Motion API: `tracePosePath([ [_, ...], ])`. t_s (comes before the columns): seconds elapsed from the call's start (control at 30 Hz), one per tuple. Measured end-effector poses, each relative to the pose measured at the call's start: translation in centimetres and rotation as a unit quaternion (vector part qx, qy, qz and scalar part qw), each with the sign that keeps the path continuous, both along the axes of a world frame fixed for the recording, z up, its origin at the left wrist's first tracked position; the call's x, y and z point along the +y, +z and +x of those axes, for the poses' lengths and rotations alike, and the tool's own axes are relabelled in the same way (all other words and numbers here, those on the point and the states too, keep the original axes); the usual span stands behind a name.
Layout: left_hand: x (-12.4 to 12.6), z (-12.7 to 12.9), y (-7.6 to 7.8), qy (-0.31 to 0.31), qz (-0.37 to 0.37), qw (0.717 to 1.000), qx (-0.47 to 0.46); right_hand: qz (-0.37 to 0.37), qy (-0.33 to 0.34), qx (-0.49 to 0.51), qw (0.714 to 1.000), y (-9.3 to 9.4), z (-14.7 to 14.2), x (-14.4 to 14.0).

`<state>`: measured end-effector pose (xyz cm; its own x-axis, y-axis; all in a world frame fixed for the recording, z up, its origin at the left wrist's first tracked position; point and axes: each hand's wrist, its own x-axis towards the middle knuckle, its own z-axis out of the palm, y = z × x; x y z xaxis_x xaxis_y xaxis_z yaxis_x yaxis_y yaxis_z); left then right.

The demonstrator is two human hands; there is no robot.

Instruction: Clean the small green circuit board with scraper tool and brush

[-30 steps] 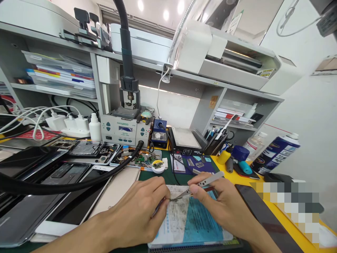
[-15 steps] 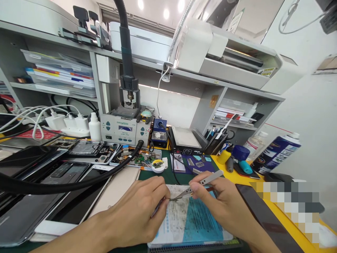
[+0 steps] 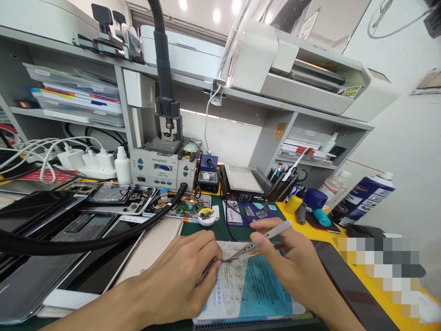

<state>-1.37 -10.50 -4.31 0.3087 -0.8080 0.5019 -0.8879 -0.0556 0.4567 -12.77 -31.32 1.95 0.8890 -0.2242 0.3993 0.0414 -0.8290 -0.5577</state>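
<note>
My left hand point(image 3: 182, 269) is closed in a pinch on a small, thin dark part point(image 3: 228, 260), too small to name. Silver tweezers point(image 3: 270, 233) rest in my right hand point(image 3: 296, 262), slanting down to the left with their tips at that small part. A thin copper-coloured strip point(image 3: 255, 253) shows just below the tweezers, near my right fingers; I cannot tell what it belongs to. Both hands are over a stained blue-and-white printed pad point(image 3: 268, 294) on the bench.
Phones point(image 3: 93, 257) lie at the left under a thick black hose point(image 3: 103, 243). Behind stand a tray of small boards point(image 3: 177, 207), a hot-air station point(image 3: 160, 170) and a hot plate point(image 3: 243, 179). A spray can point(image 3: 365, 200) and a dark flat panel point(image 3: 347, 280) are at the right.
My right thumb and fingers have shifted slightly on the tweezers, and more of the copper-coloured strip shows. The left hand keeps its pinch on the small part.
</note>
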Motion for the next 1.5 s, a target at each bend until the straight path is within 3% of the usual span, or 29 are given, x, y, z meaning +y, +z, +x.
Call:
tracePosePath([
  [0.13,0.0,0.0,0.0,-0.004,-0.004,1.000,0.003,0.043,-0.060,-0.056,0.996,0.1,0.0,0.1],
  [0.3,-0.1,0.1,-0.2,-0.003,-0.002,1.000,0.007,0.131,-0.111,-0.051,0.984,0.5,0.1,1.2],
  [0.57,0.0,0.0,-0.1,-0.005,-0.008,1.000,0.003,0.120,-0.018,-0.009,0.993,0.0,-0.2,-0.3],
  [0.73,-0.1,0.1,0.0,-0.002,-0.002,1.000,0.003,0.130,-0.011,0.039,0.991,0.0,-0.3,-0.6],
  [1.5,-0.2,0.2,0.0,-0.007,-0.008,1.000,0.004,0.182,0.002,0.040,0.982,0.1,-0.3,-0.9],
])
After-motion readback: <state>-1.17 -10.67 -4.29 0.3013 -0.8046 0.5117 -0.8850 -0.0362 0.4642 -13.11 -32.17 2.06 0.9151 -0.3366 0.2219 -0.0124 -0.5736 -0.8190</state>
